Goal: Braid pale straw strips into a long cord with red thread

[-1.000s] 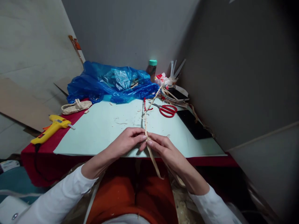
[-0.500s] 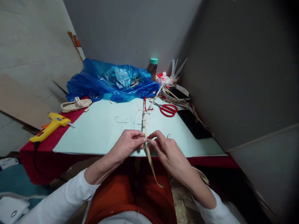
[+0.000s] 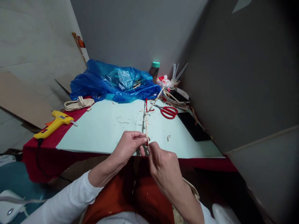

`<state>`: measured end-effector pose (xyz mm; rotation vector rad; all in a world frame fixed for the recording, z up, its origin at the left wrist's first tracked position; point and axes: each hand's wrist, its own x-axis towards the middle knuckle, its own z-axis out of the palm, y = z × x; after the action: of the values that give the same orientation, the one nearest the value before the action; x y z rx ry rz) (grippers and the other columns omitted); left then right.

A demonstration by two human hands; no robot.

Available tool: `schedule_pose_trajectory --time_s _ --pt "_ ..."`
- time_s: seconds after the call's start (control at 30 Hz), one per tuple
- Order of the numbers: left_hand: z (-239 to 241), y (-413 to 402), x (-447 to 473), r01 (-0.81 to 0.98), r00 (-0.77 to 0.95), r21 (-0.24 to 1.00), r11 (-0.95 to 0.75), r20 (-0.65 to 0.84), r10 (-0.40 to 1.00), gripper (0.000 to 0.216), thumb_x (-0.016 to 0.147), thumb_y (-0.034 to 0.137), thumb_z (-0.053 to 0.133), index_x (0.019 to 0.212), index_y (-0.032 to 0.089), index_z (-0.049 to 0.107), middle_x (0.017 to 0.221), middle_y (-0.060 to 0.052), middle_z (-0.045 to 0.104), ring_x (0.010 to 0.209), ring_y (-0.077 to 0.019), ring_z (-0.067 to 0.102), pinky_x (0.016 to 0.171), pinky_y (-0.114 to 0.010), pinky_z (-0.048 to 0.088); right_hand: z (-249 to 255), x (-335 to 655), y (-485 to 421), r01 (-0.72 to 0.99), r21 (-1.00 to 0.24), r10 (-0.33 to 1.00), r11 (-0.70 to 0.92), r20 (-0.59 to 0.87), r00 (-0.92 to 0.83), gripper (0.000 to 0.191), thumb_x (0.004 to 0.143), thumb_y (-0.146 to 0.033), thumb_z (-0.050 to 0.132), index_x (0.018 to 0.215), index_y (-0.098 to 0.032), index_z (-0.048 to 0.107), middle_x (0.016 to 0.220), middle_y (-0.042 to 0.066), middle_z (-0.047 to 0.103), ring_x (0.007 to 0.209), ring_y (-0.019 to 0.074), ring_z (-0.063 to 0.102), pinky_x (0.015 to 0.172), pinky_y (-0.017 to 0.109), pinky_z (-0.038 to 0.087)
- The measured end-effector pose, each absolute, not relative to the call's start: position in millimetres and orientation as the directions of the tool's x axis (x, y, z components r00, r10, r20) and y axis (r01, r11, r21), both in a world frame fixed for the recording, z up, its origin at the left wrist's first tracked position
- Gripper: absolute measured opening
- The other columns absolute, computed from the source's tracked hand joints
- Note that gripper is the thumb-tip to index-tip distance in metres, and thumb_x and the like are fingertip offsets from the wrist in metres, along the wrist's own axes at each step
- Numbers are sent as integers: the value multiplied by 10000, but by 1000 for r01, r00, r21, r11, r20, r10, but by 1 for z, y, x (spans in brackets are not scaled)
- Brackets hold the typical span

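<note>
A thin braided cord of pale dried plant fibre (image 3: 146, 123) runs from my fingers up the middle of the table and bends toward the back right. Red string (image 3: 147, 107) is tied around it at the bend. My left hand (image 3: 132, 143) pinches the near end of the braid between thumb and forefinger. Just below and to the right, my right hand (image 3: 163, 158) is closed on the fibre strands at that same end; the strands' loose tails are hidden behind it. Red-handled scissors (image 3: 168, 112) lie right of the cord, apart from both hands.
A yellow glue gun (image 3: 52, 125) and a small woven shoe (image 3: 79, 103) lie on the left. Blue plastic bags (image 3: 112, 81) lie along the back, beside a green-lidded bottle (image 3: 154, 70). A black tablet-like slab (image 3: 192, 126) rests at the right, near the grey wall.
My right hand has moved slightly down and turned, closing over the strands. The loose strip that hung below my hands is now out of sight. My left hand keeps its pinch.
</note>
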<state>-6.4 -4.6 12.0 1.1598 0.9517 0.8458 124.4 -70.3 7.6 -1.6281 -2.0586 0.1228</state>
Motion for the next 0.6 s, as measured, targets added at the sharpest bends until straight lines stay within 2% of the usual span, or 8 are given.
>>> schedule_pose_trajectory --time_s 0.07,0.13,0.23,0.3,0.37,0.43,0.5,0.6 --pt "11 -3 -9 -62 402 963 263 -217 890 128 737 233 651 760 108 669 478 15 569 365 -57 447 393 -183 264 3 118 -70 896 -322 915 305 361 -182 218 870 -84 359 892 -170 558 560 23 604 467 144 538 496 279 212" --pt "11 -2 -12 -71 436 949 306 -246 866 181 753 274 656 809 103 676 495 -1 588 356 -38 401 375 -179 176 1 114 -71 920 -245 906 307 372 -203 250 857 -50 353 923 -150 573 595 50 618 508 154 556 495 289 212" --pt "11 0 -16 -132 462 937 324 -231 856 223 731 300 694 833 104 666 688 -57 688 391 -21 416 395 -172 218 9 118 -72 905 -235 906 355 323 -272 255 889 -84 359 872 -154 604 652 75 638 550 165 557 510 292 247" --pt "12 0 -18 -154 465 934 321 -218 858 230 707 287 712 840 106 663 754 -64 704 391 -9 400 405 -173 241 21 130 -71 851 -367 912 377 308 -271 245 938 -195 392 846 -182 619 704 68 654 606 171 563 559 281 313" --pt "14 -1 -19 -157 471 939 307 -202 858 248 702 286 708 869 108 665 760 -58 703 382 0 355 395 -177 212 33 144 -66 787 -535 927 308 355 -121 244 961 -302 417 906 -195 629 813 74 675 737 188 587 668 284 377" --pt "15 -1 -19 -150 472 946 288 -187 861 262 708 288 698 895 108 662 768 -56 696 382 5 311 389 -183 178 39 154 -58 687 -678 947 262 318 -47 247 965 -339 421 989 -198 623 952 80 678 860 199 595 780 299 397" --pt "15 -2 -18 -146 469 950 276 -179 865 262 711 291 693 894 108 651 740 -37 667 387 7 282 392 -186 151 36 157 -47 545 -805 972 234 184 -144 267 965 -372 414 1014 -207 618 932 54 673 836 182 595 769 288 410" --pt "14 -3 -16 -130 441 959 253 -173 881 251 702 289 699 863 114 619 621 33 547 399 1 265 406 -182 140 19 152 -32 362 -919 964 154 59 -259 299 956 -423 417 933 -197 612 747 -1 608 672 136 530 648 249 400"
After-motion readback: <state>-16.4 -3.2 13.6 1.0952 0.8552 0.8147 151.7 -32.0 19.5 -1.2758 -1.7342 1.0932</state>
